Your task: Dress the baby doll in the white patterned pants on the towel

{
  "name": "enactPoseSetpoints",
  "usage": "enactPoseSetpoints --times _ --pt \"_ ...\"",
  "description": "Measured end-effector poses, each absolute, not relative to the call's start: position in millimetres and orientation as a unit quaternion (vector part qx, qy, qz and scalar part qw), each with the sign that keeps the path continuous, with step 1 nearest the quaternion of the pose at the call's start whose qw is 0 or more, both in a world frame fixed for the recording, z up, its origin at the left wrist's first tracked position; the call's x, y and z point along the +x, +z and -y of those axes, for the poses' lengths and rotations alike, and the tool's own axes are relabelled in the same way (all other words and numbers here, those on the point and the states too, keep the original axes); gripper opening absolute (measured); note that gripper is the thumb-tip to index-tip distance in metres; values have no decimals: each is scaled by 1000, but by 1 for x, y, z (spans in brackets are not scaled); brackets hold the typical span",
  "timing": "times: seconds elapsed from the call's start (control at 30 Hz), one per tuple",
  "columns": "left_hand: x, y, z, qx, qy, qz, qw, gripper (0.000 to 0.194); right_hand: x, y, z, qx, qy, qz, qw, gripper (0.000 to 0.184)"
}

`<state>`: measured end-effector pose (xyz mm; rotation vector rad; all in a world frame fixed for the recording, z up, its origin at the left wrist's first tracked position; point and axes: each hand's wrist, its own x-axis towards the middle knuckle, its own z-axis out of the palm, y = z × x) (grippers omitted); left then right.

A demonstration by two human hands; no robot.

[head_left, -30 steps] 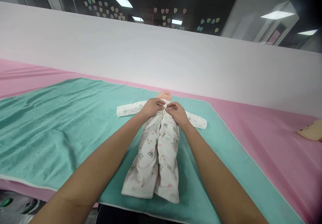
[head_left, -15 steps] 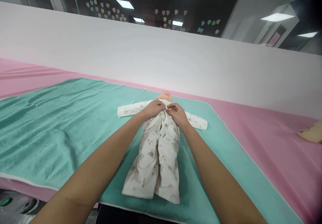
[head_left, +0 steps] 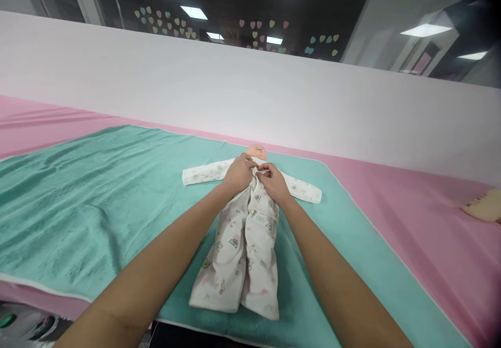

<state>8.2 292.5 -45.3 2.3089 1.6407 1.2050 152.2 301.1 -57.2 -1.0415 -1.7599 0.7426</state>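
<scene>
A baby doll point(head_left: 256, 151) lies on its back, head away from me, dressed in a white patterned baby suit point(head_left: 230, 243) with sleeves spread to both sides. My left hand point(head_left: 239, 173) is closed on the suit's chest fabric just below the doll's head. Right beside it, my right hand point(head_left: 273, 182) pinches the front edge of the suit, fingers bent. Both sets of fingertips nearly meet over the upper chest. A small bit of bunched white cloth shows between them; whether a fastener is there I cannot make out. The suit's legs lie flat toward me.
Under the doll spreads a teal towel point(head_left: 129, 196), wrinkled at left, over a pink sheet point(head_left: 422, 202). Behind rises a white wall point(head_left: 242, 97) below dark glass with heart stickers. A beige object point(head_left: 483, 206) lies at the far right. Clear plastic with a green cap point(head_left: 8, 320) shows lower left.
Both hands keep hold of the suit's chest and have shifted slightly, the left one turning more upright. The view has tilted up a little. The doll stays in place.
</scene>
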Motion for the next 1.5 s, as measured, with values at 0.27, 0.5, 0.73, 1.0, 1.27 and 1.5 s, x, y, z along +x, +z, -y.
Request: enactPoseSetpoints --times 0.27,0.5,0.73,1.0,1.27,1.5 --pt "3 -44 -276 747 436 -499 46 29 150 -59 -252 -419 37 797 432 31" --pt "-8 -30 -240 751 373 -526 143 19 149 -56 -233 -471 -76 804 355 15" --pt "-15 -21 -231 808 270 -506 138 10 151 -44 -237 -480 6 820 313 11" --pt "-5 -26 -226 818 294 -492 47 12 169 -36 -246 -439 389 704 399 13" --pt "5 -20 -219 713 384 -539 233 21 173 -46 -252 -348 527 634 447 27" --pt "2 -21 -221 664 416 -485 388 21 171 -50 -250 -341 521 640 450 26"
